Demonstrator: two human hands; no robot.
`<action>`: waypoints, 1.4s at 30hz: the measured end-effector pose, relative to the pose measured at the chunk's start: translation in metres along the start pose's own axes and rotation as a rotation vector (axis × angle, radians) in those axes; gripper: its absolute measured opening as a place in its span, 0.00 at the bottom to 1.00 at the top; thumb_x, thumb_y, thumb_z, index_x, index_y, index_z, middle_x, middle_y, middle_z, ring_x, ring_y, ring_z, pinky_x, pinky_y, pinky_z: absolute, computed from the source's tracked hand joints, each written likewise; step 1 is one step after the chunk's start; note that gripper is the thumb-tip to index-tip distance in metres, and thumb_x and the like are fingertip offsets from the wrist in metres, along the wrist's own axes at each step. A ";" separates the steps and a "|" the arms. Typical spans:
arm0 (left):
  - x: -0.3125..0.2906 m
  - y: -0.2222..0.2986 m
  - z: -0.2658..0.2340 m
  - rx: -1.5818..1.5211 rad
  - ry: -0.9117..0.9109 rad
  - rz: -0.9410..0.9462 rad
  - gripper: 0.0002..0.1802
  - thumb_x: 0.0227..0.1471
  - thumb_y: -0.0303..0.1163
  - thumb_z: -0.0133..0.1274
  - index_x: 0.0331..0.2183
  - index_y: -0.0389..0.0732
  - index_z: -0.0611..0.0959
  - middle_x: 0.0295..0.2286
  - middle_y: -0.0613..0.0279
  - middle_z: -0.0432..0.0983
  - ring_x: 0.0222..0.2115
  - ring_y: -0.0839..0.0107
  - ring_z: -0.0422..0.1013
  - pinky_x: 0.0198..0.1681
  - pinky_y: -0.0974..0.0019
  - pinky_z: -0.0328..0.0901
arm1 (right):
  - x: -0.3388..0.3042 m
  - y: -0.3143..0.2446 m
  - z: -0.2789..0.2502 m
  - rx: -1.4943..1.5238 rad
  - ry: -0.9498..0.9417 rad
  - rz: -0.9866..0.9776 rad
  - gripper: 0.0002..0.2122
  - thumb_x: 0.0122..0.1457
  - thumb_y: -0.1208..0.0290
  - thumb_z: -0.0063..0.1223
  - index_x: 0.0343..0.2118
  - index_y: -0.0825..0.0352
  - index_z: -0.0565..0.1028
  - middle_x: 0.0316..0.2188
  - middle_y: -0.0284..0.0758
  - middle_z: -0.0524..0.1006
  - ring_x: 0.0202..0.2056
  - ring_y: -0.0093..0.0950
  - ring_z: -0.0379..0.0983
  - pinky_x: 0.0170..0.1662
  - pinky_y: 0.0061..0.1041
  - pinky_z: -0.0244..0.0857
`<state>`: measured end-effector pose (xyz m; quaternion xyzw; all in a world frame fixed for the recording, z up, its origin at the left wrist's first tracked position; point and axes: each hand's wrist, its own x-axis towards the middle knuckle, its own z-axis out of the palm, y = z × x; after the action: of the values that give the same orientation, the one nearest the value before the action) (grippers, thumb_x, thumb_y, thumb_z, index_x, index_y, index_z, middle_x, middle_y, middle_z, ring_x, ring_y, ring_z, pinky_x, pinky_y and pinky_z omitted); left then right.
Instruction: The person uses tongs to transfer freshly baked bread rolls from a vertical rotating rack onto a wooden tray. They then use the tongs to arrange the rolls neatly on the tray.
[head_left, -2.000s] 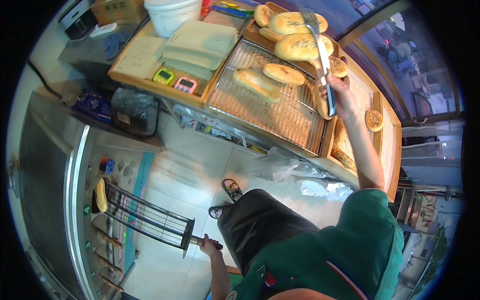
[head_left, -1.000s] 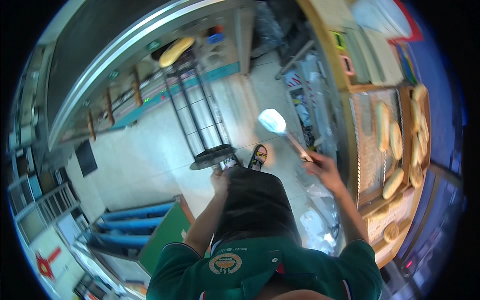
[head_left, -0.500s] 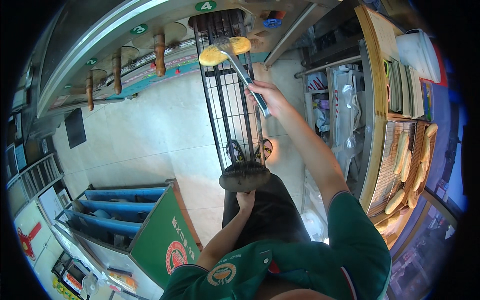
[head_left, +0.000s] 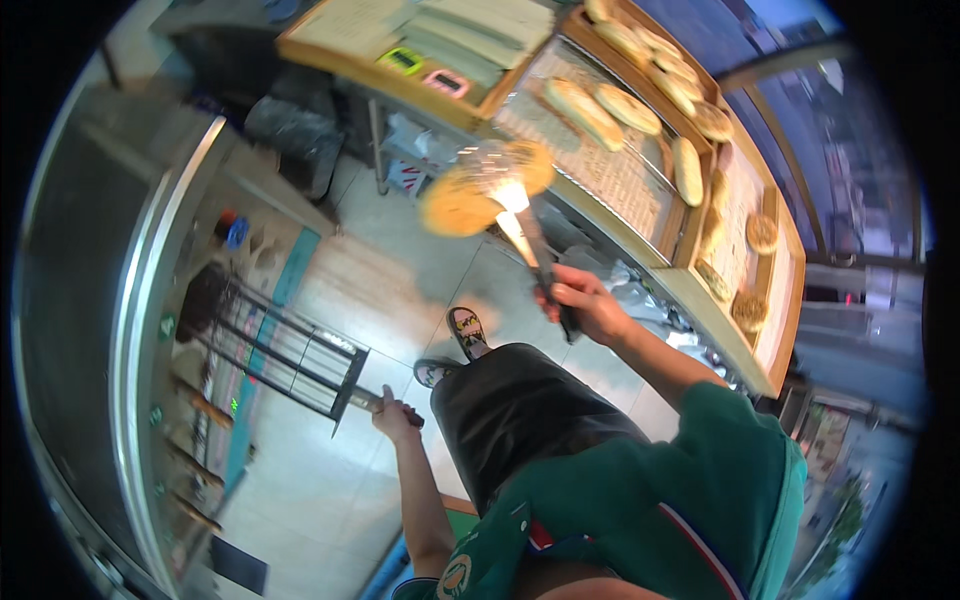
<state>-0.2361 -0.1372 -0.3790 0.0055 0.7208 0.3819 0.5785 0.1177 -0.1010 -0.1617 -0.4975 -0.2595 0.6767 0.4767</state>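
Note:
My right hand [head_left: 592, 306] is closed round a pair of tongs [head_left: 538, 250] with a dark handle. Their blurred metal end grips a golden flat bread [head_left: 460, 208], held up in front of the counter's edge. At the left, my left hand [head_left: 398, 414] is wrapped round the handle of a long black metal rack [head_left: 312, 358]. This narrow rack reaches out of a round opening in the oven [head_left: 165, 230]. No bread can be made out between its bars.
Several wooden handles [head_left: 203, 402] stick out from the oven front. On the counter, long breads [head_left: 584, 114] lie on a wire-topped tray, with more in wooden trays [head_left: 785, 330] beside round breads [head_left: 762, 234]. A yellow timer [head_left: 402, 61] and a pink timer [head_left: 446, 83] sit by the edge.
My view has turned right, toward the counter. The tongs and flat bread have swung from above the rack to the counter's edge. The rack is pushed further into the oven.

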 end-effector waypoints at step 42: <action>0.040 0.051 -0.006 0.187 0.018 -0.142 0.22 0.54 0.43 0.55 0.19 0.44 0.63 0.09 0.67 0.60 0.09 0.70 0.60 0.13 0.62 0.62 | 0.018 -0.112 -0.132 -1.267 0.880 -0.694 0.20 0.46 0.80 0.60 0.45 0.66 0.75 0.31 0.36 0.77 0.27 0.26 0.73 0.32 0.23 0.68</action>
<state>-0.2768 -0.0860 -0.3838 0.0050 0.7572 0.2711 0.5943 0.2816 -0.0549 -0.1261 -0.7809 -0.5186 -0.0370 0.3462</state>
